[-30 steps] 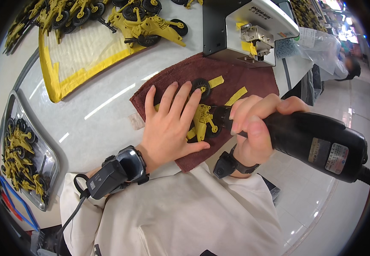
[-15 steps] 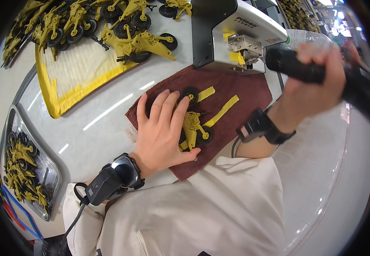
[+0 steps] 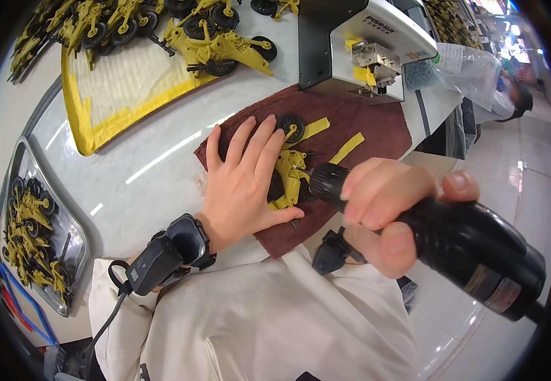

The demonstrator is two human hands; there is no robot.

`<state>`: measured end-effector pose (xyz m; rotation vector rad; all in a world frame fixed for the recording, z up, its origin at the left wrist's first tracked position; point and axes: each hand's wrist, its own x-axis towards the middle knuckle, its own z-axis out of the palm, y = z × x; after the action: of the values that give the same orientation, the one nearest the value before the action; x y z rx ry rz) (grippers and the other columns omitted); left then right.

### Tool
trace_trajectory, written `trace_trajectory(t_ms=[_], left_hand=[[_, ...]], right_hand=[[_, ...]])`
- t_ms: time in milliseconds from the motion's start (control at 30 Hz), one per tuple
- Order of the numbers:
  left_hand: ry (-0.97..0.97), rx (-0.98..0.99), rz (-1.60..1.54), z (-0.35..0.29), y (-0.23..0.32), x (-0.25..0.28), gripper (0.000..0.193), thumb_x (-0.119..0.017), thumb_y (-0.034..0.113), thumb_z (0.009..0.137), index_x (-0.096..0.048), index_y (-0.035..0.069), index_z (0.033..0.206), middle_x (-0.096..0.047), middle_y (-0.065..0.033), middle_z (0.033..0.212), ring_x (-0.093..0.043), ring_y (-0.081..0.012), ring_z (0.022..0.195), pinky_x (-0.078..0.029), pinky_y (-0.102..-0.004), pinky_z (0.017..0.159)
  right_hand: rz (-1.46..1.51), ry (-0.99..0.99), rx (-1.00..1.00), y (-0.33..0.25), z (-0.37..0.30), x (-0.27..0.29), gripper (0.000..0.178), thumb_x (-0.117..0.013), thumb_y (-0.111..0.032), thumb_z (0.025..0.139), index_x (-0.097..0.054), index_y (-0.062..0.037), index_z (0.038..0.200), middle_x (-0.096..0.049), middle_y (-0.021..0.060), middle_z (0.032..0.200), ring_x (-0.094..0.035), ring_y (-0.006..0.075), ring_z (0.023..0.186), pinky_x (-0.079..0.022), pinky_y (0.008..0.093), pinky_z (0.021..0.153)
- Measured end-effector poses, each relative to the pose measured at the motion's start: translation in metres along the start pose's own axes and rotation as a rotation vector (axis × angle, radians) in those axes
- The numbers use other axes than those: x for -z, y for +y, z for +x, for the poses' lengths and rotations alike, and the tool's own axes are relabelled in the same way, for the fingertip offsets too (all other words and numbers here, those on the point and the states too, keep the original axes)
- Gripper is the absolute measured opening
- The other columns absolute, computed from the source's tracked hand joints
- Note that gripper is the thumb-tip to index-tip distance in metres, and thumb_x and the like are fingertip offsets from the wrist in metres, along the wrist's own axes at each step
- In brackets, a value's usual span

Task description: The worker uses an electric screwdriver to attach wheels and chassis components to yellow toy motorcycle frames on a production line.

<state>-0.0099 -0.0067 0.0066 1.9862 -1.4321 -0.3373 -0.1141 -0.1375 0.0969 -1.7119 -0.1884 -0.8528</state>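
My left hand (image 3: 240, 184) lies spread over a yellow toy motorcycle (image 3: 289, 171) with black wheels, which rests on a dark red cloth (image 3: 386, 130). Fingers stretch along its far left side and the thumb touches its near end, covering part of it. In my right hand (image 3: 393, 197) is a black electric screwdriver (image 3: 472, 247), gripped with the fingers wrapped round its body. Its tip points left at the toy's middle; whether bit and toy touch, I cannot tell. Two yellow tape strips (image 3: 316, 128) are on the cloth just beyond the toy.
Behind the cloth stands a white and black screw feeder (image 3: 409, 28). Several more toy motorcycles (image 3: 224, 47) are heaped at the back, partly on a white board with yellow taped edges (image 3: 85, 140). A metal tray (image 3: 80, 238) at the left holds yellow parts. Another person (image 3: 517, 98) is far right.
My right hand has brought the electric screwdriver from beside the screw feeder down and towards me, its tip now over the toy motorcycle. My left hand keeps its place on the toy.
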Motion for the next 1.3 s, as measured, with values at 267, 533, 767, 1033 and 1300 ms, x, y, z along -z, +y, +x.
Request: trace_trajectory(t_ms=[267, 533, 767, 1033, 1300], left_hand=[[0.018, -0.004, 0.012, -0.001, -0.001, -0.005, 0.101, -0.081, 0.053, 0.051, -0.043, 0.003, 0.131, -0.039, -0.013, 0.14, -0.033, -0.0324, 0.131, -0.016, -0.0586, 0.107], [0.001, -0.017, 0.067, 0.0, -0.003, -0.006, 0.099, -0.079, 0.053, 0.053, -0.044, 0.004, 0.131, -0.04, -0.013, 0.139, -0.033, -0.0326, 0.131, -0.017, -0.059, 0.106], [-0.05, 0.014, 0.02, 0.0, 0.001, 0.001, 0.096, -0.077, 0.054, 0.056, -0.045, 0.004, 0.131, -0.039, -0.0134, 0.139, -0.034, -0.0338, 0.13, -0.018, -0.0599, 0.106], [-0.025, -0.014, -0.002, 0.001, 0.003, -0.002, 0.097, -0.077, 0.053, 0.054, -0.044, 0.001, 0.129, -0.041, -0.0157, 0.136, -0.035, -0.0352, 0.128, -0.016, -0.0589, 0.106], [-0.014, -0.022, 0.004, 0.001, 0.001, -0.001, 0.096, -0.078, 0.052, 0.055, -0.043, 0.007, 0.133, -0.041, -0.0166, 0.134, -0.036, -0.0359, 0.126, -0.017, -0.0587, 0.105]], right_hand=[[-0.033, 0.06, -0.068, 0.02, 0.001, -0.013, 0.054, -0.059, -0.007, 0.083, -0.028, -0.006, 0.128, -0.055, 0.009, 0.072, -0.054, 0.0213, 0.054, -0.047, 0.0378, 0.057], [-0.226, -0.174, -0.172, 0.021, 0.021, -0.012, 0.046, -0.058, 0.004, 0.079, -0.032, -0.0058, 0.116, -0.055, 0.01, 0.069, -0.054, 0.0206, 0.054, -0.049, 0.0383, 0.058], [-0.055, 0.188, 0.043, 0.017, 0.009, 0.005, 0.05, -0.056, -0.003, 0.079, -0.034, -0.0041, 0.124, -0.051, 0.0061, 0.068, -0.051, 0.0172, 0.052, -0.047, 0.0377, 0.058], [-0.226, 0.558, 0.173, 0.019, 0.086, 0.057, 0.051, -0.062, 0.002, 0.075, -0.04, 0.0079, 0.12, -0.059, 0.0094, 0.063, -0.055, 0.0166, 0.05, -0.046, 0.0277, 0.054], [-0.262, 0.512, -0.043, 0.015, 0.055, 0.036, 0.041, -0.056, -0.002, 0.079, -0.043, -0.0009, 0.118, -0.046, 0.006, 0.062, -0.047, 0.0169, 0.05, -0.043, 0.0359, 0.055]])
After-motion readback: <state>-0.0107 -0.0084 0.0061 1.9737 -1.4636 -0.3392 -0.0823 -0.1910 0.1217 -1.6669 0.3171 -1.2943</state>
